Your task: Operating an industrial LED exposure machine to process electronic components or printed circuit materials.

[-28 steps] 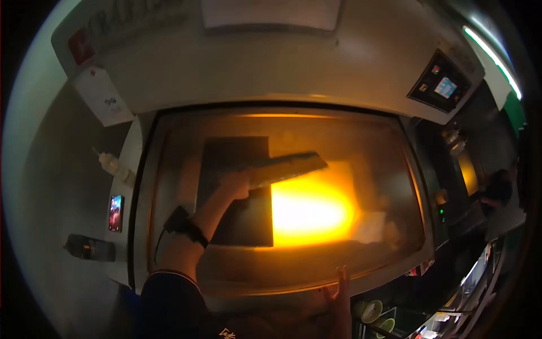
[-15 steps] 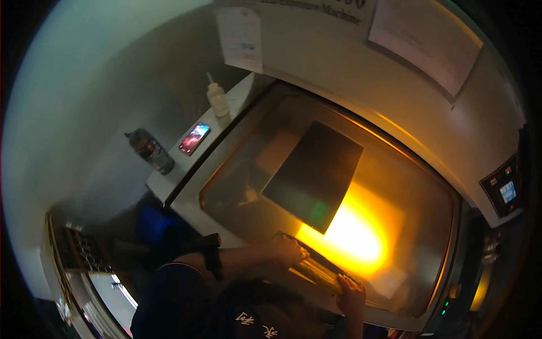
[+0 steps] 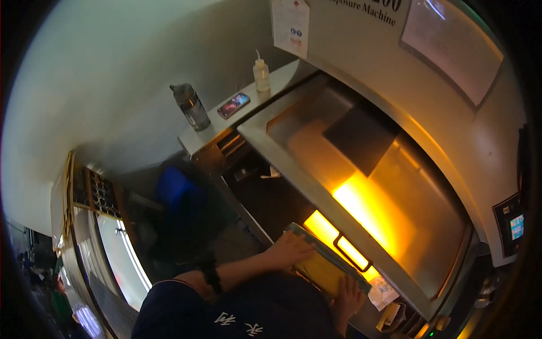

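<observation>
A flat yellowish panel (image 3: 318, 271) with a dark, greenish rim is right in front of my body. My left hand (image 3: 289, 250) lies on its left part, fingers stretched toward the rim. Near its right end rests my right hand (image 3: 349, 296), fingers apart and pointing away from me. Beyond the panel is a machine's metal-framed cover (image 3: 316, 175) with a dark loop handle (image 3: 353, 254) on its front. Bright yellow light shines through the cover and below its front edge. A dark rectangular sheet (image 3: 361, 135) shows on the far part of the cover.
On a pale ledge at the back left are a dark drinking bottle (image 3: 192, 107), a phone (image 3: 233, 105) and a squeeze bottle (image 3: 261, 75). A dark cavity (image 3: 259, 189) opens below the cover's left side. A blue object (image 3: 178, 186) stands left; a control screen (image 3: 516, 227) is far right.
The cover's front edge now stands away from my hands, exposing the dark cavity and light below it. My view has shifted, so ledge items appear farther right. Both hands remain at the panel.
</observation>
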The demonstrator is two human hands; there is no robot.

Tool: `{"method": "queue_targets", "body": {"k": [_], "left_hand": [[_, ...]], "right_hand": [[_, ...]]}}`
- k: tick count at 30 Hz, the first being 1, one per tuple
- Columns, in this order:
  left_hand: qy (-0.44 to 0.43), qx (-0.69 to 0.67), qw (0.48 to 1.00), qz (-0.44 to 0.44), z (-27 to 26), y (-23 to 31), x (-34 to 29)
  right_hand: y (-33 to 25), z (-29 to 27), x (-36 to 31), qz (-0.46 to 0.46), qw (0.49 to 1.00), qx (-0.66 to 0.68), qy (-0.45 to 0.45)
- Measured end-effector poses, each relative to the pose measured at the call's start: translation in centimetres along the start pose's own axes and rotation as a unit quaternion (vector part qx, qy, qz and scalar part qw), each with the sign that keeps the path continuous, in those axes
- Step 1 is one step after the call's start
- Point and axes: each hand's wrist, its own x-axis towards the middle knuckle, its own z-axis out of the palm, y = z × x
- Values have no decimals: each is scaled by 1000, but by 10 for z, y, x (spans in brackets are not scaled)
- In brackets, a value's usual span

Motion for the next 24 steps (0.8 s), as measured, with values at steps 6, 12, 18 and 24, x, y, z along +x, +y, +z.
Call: {"method": "queue_targets", "body": {"k": [6, 12, 18, 24], "left_hand": [[-103, -59, 977, -179, 33, 11, -30], [-241, -167, 894, -339, 51, -12, -117], [-234, -220, 884, -341, 92, -55, -109], [-174, -280, 906, -266, 76, -112, -108]], "right_hand": [[67, 157, -18, -10, 996, 67, -53], [107, 269, -35, 77, 994, 14, -83], [101, 326, 21, 50, 986, -44, -153], [24, 196, 180, 43, 979, -32, 197]]}}
